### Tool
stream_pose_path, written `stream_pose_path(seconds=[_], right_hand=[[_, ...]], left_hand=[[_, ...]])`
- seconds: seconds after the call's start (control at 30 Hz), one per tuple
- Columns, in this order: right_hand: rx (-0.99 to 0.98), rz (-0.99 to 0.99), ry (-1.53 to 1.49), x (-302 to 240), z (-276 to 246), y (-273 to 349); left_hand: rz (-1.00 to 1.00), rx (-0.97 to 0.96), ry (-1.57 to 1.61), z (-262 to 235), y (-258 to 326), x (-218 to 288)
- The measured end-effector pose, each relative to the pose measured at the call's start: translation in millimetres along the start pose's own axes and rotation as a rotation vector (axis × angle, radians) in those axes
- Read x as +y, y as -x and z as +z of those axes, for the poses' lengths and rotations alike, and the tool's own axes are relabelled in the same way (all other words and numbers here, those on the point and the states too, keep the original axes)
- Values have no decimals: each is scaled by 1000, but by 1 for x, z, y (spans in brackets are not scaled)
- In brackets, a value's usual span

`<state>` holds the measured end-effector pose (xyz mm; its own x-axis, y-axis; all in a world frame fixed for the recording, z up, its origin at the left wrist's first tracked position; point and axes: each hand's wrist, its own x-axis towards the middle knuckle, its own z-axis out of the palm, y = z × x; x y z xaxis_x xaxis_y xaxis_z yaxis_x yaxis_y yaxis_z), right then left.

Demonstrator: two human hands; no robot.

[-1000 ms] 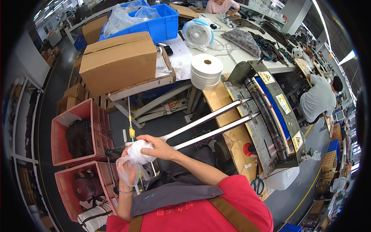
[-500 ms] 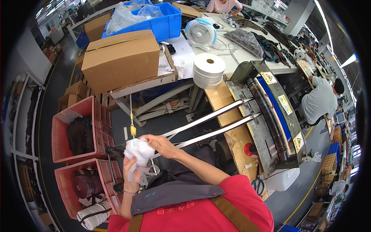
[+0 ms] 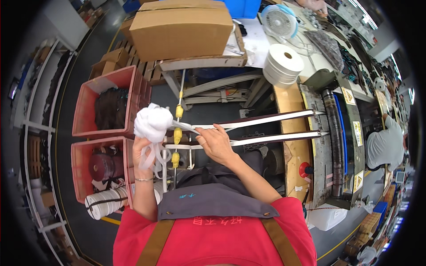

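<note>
A loose wad of white tape (image 3: 153, 122) is gripped from below by my left hand (image 3: 143, 156), with loops of it hanging past the wrist. From the wad a strip runs rightward to my right hand (image 3: 217, 144), whose thumb and fingers are closed on it. Two white strips on dark backing (image 3: 275, 141) stretch from the machine (image 3: 336, 144) toward me, passing by and behind my right hand. Just left of that hand stands a thin rod with yellow pieces (image 3: 178, 135), close to the tape.
Two pink crates (image 3: 79, 106) with dark material stand at left, white rolls (image 3: 104, 203) beside the lower one. A cardboard box (image 3: 181, 31) sits on a table ahead. Stacked white tape rolls (image 3: 282, 66) and a fan (image 3: 279, 22) are beyond. A person (image 3: 385, 144) works at far right.
The view has swung, shifting the scene. My right hand has moved away from the wad, drawing a strip out to the right; my left hand still holds the wad.
</note>
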<state>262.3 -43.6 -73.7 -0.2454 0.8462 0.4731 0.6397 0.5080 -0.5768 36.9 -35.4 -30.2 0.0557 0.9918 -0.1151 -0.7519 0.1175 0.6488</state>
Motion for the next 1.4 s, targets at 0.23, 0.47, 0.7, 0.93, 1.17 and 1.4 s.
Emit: stream_pose_path(seconds=[0.23,0.47,0.7,0.93,1.17,1.4], right_hand=[[-101,-10,2,-3,4,7],[-112,-128,-207,-24,-11,-13],[-220,278,-505,0,-14,-8],[-171,170,-179,0,-12,15],[-99,-39,-17,-3,-9,5],[-146,-52,49,-8,-4,6]], left_hand=[[245,36,-300,13,-14,31],[46,-96,-1349,-1,-30,3],[-669,-417,-276,-7,24,-59],[-307,-133,231,-5,28,-50],[116,-8,42,-21,-2,9],[264,30,-70,-23,-6,33]])
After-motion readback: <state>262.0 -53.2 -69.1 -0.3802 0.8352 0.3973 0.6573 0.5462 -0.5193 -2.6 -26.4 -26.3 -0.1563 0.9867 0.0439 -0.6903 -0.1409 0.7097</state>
